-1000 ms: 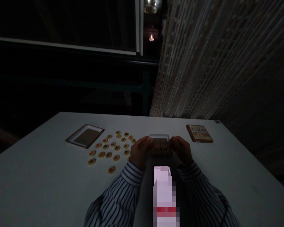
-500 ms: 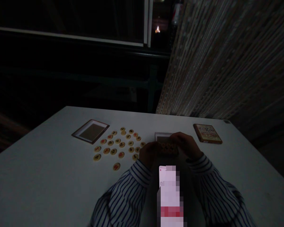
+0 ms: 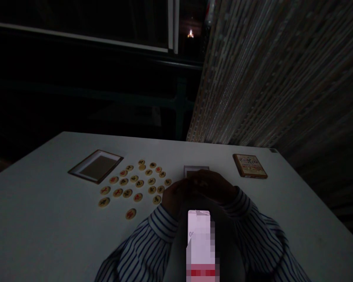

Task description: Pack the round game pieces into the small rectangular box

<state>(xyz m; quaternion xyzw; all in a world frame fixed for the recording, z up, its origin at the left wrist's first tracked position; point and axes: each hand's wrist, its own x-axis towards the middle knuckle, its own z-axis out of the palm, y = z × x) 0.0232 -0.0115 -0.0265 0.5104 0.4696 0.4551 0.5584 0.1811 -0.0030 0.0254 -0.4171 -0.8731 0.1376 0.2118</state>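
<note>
Fingers (image 3: 201,177) of the right hand (image 3: 214,185) curl leftward over a shallow, pale-rimmed box (image 3: 196,167), close to those of the left hand (image 3: 175,196). Both hands are dark and overlap the box, so it cannot be told whether the fingers are pressed together or pinching something. Only the far end of the box shows, just beyond the knuckles; whatever lies nearer is hidden.

Careful work here likely means a light fingertip hold on one piece at a time, with the other hand steadying the box so that it does not slide. Raising the right hand a little would probably uncover the inside and make it easier to set something flat. In such dim light, feeling for the rim may serve better than looking.

The forearms, in striped sleeves (image 3: 153,244), slant inward from the near edge of the view, with the wrists low and the backs of the hands up. A lit phone (image 3: 198,239) lies between them, on the near side of the hands. To the left, round wooden discs (image 3: 139,183) with red or black characters are scattered on the white desk (image 3: 47,235), the closest just beside the left hand.
</note>
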